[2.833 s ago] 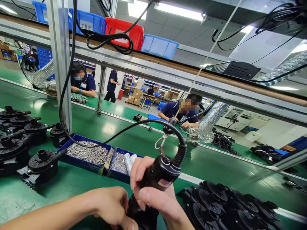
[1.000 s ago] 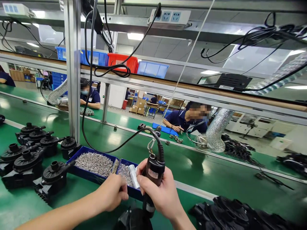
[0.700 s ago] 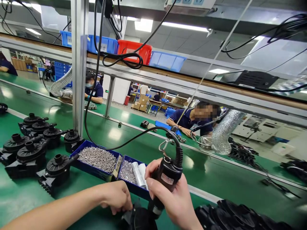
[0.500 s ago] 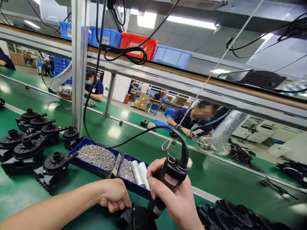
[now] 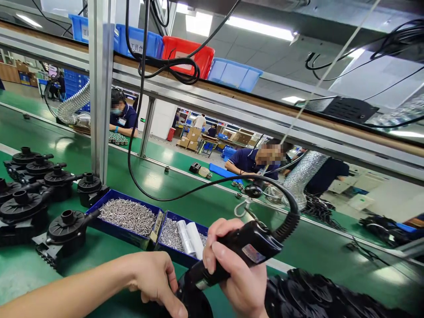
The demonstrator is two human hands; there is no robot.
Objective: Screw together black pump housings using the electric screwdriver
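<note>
My right hand (image 5: pixel 243 269) is wrapped round a black electric screwdriver (image 5: pixel 253 247), its cable curving up from the back end. The tool is tilted, its front end pointing down and left at a black plastic housing (image 5: pixel 198 304) at the bottom edge of the picture. My left hand (image 5: pixel 157 278) is closed on the left side of that housing, thumb and fingers bent down over it. Whether the screwdriver's tip touches a screw is hidden. Just beyond my hands stand a blue bin of screws (image 5: pixel 127 216) and a blue bin of small metal parts (image 5: pixel 170 234) with two pale rolls.
Several assembled black housings (image 5: pixel 66 229) stand on the green bench at left. A pile of black parts (image 5: pixel 314 291) lies at right. A metal post (image 5: pixel 99 88) and a shelf with blue and red bins (image 5: pixel 188 55) rise ahead. A co-worker (image 5: pixel 253 159) sits across the bench.
The screwdriver has tipped from nearly upright to a leftward slant, its back end swinging right. My left hand has moved lower, its thumb now stretched down over the housing. The view has shifted slightly.
</note>
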